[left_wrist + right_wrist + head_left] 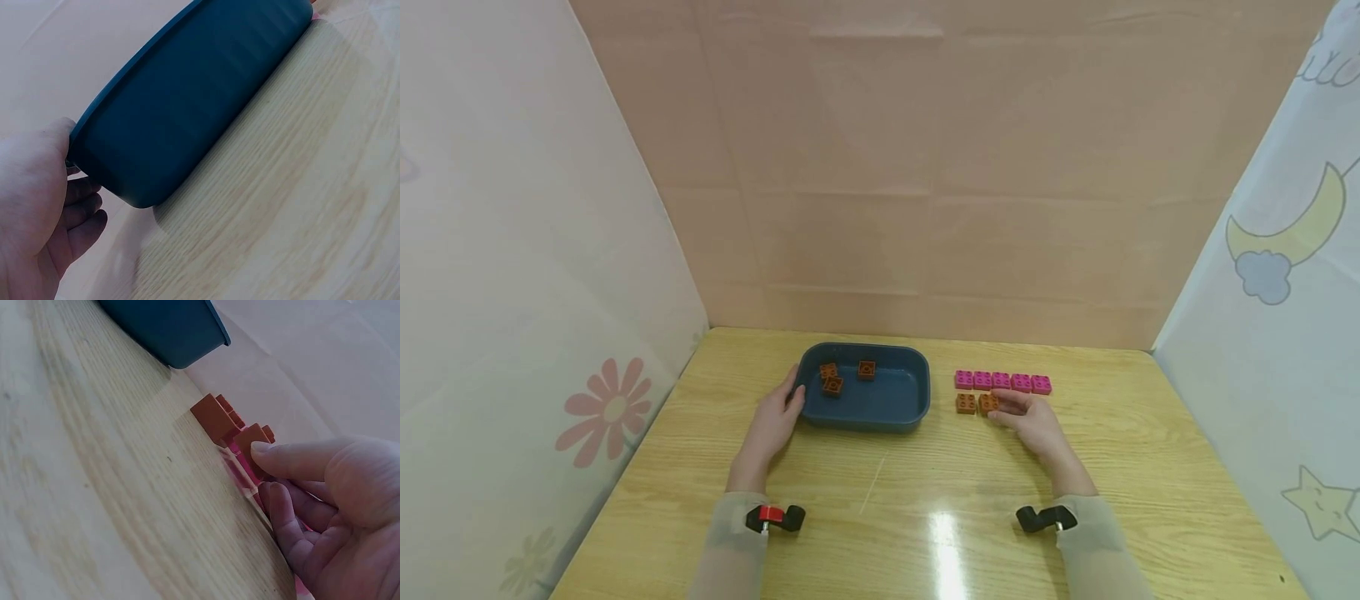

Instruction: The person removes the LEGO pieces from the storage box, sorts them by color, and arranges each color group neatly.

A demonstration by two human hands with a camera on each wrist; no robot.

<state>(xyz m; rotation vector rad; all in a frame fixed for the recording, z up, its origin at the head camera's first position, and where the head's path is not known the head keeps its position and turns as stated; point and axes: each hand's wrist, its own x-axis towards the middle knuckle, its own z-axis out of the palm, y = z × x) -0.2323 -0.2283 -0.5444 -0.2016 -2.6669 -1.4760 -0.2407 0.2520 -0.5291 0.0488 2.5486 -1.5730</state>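
Note:
My left hand point(772, 418) holds the left end of a dark blue tray point(865, 426), its thumb at the rim. In the left wrist view, curled fingers point(86, 215) show beside the tray's outer wall. Three orange-brown toy bricks lie inside the tray, one of them a brick point(867, 369) apart from the other two. Right of the tray, my right hand point(1032, 421) pinches an orange brick point(255, 445) between thumb and fingers. Close on its left stands another orange brick point(966, 404). A row of several pink bricks point(1002, 380) lies just behind them.
The wooden table point(880, 508) meets a brown paper-like backdrop point(880, 250) at its far edge. Patterned white sheets stand on both sides, the left sheet point(512, 275) with flowers and the right sheet point(1247, 383) with a moon and a star.

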